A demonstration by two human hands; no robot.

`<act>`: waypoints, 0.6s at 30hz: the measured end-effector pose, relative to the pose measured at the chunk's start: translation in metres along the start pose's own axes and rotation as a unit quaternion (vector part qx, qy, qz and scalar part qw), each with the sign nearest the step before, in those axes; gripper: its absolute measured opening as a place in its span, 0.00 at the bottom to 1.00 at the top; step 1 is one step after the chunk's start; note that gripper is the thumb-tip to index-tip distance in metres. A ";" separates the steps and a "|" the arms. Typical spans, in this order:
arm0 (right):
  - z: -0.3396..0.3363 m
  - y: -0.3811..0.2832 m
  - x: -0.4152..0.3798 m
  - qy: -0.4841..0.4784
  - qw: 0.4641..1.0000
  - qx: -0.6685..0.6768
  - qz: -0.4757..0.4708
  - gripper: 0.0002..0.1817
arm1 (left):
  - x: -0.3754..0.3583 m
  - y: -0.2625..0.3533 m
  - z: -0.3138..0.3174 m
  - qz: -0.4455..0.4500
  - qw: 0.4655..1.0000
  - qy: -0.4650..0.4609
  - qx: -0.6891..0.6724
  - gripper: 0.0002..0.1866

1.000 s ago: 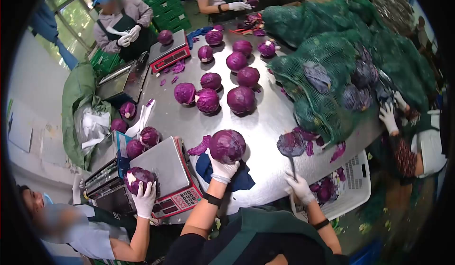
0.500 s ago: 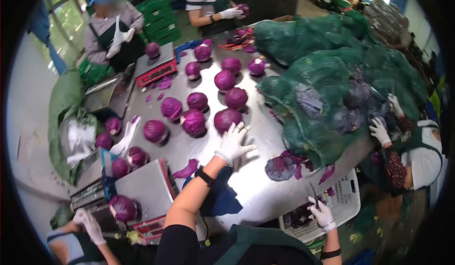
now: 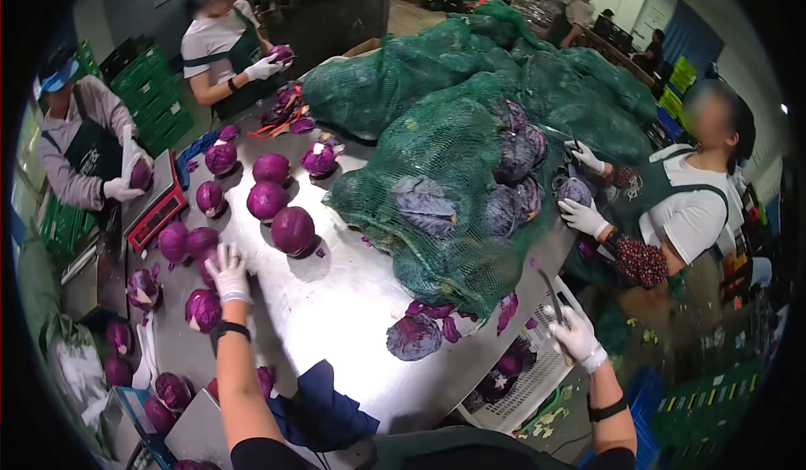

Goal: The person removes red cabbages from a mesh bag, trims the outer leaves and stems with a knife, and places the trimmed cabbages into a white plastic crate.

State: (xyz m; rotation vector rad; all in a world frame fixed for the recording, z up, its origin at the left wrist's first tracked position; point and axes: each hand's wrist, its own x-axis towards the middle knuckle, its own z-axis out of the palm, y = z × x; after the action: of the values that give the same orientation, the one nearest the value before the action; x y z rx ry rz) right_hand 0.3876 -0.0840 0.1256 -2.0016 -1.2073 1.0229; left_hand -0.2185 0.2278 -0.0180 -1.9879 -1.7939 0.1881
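Note:
My left hand (image 3: 228, 275), in a white glove, has its fingers spread against a red cabbage (image 3: 208, 267) among several on the metal table (image 3: 336, 302). My gloved right hand (image 3: 575, 336) is closed on a knife (image 3: 554, 298), whose curved blade points up over the table's right edge. Another cabbage (image 3: 203, 309) lies just beside my left wrist. A dark-leaved cabbage (image 3: 414, 336) with loose purple leaves rests at the front of the green net sacks.
Green net sacks (image 3: 437, 168) of cabbages cover the back right. A white basket (image 3: 537, 361) stands below the right edge. A dark blue cloth (image 3: 323, 411) lies in front. Co-workers stand at the left, back and right. A red scale (image 3: 157, 218) sits at the left.
The view has turned right. My left hand has moved left over the table, and the cabbages near it now sit closer together. My right hand still holds the knife. The left co-worker now touches a cabbage.

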 end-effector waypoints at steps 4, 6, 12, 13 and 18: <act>0.029 -0.065 0.045 -0.105 0.950 0.283 0.074 0.15 | 0.007 -0.018 -0.039 -0.178 0.945 -0.198 -0.188 0.28; 0.043 -0.076 0.080 -0.146 0.927 0.333 0.091 0.12 | 0.006 0.004 -0.056 -0.105 0.958 -0.127 -0.233 0.29; 0.101 -0.106 0.093 -0.223 0.845 0.464 0.148 0.13 | -0.002 0.081 -0.145 0.147 0.851 0.069 -0.499 0.24; 0.121 -0.093 0.077 -0.267 0.851 0.434 0.125 0.13 | -0.002 0.087 -0.160 0.157 0.831 0.095 -0.525 0.21; 0.138 -0.090 0.038 -0.243 0.878 0.403 0.089 0.13 | -0.058 0.160 -0.182 0.324 0.820 -0.114 -0.457 0.20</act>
State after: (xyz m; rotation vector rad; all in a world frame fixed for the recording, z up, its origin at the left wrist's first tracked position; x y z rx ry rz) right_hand 0.2422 0.0009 0.1102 -1.2290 -0.6214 1.8282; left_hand -0.0097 0.1201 0.0651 -3.3569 -1.3350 -0.3188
